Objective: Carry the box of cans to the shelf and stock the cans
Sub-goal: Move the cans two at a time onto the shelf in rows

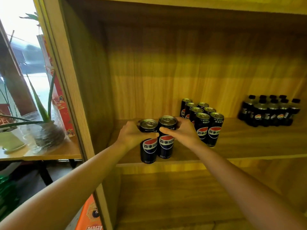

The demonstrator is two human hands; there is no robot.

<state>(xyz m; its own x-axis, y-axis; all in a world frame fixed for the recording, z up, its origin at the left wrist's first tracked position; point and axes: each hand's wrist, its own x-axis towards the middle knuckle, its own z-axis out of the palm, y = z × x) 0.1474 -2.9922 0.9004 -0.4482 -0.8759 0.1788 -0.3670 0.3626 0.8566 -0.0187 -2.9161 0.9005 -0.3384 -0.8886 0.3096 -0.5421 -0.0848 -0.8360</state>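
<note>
Two black cola cans stand side by side near the front edge of the wooden shelf (249,146). My left hand (132,135) grips the left can (148,150) around its upper body. My right hand (181,130) grips the right can (166,145) the same way. Just to the right stands a group of several matching cans (201,120) in two rows running toward the back. The box is not in view.
A shrink-wrapped pack of dark bottles (269,112) sits at the shelf's right. The shelf's side panel (73,97) rises at the left. Beyond it a table (49,153) holds potted plants (48,130). An orange carton (91,214) lies below.
</note>
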